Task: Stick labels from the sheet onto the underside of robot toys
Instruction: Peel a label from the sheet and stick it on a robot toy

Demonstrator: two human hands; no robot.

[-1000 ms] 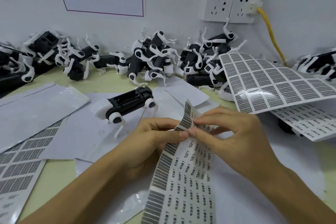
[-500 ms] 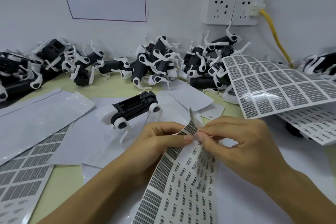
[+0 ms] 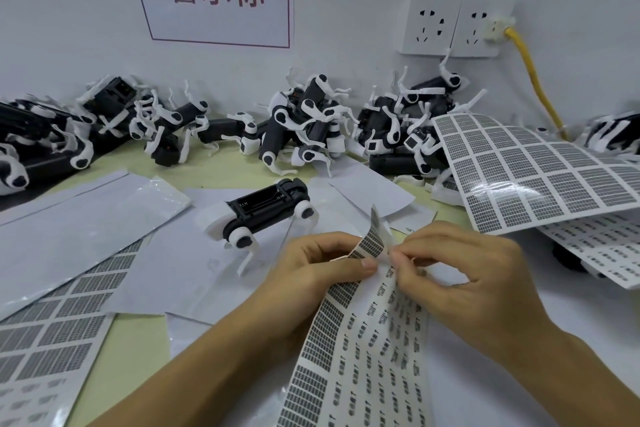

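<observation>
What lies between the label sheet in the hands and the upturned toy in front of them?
Nothing visible: only flat white paper lies between the label sheet and the upturned robot toy; both hands pinch the sheet's top.

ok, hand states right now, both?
Left hand: pinching the label sheet near its top.
Right hand: fingertips pinched at the sheet's top edge, apparently peeling a label.

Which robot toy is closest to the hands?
The lone robot toy lying upside down on the white papers, just beyond the left hand. All the others are heaped in the pile along the wall.

Paper sheets [image 3: 86,218] ring the lone toy [image 3: 263,215]; piled toys [image 3: 311,128] line the wall.
</observation>
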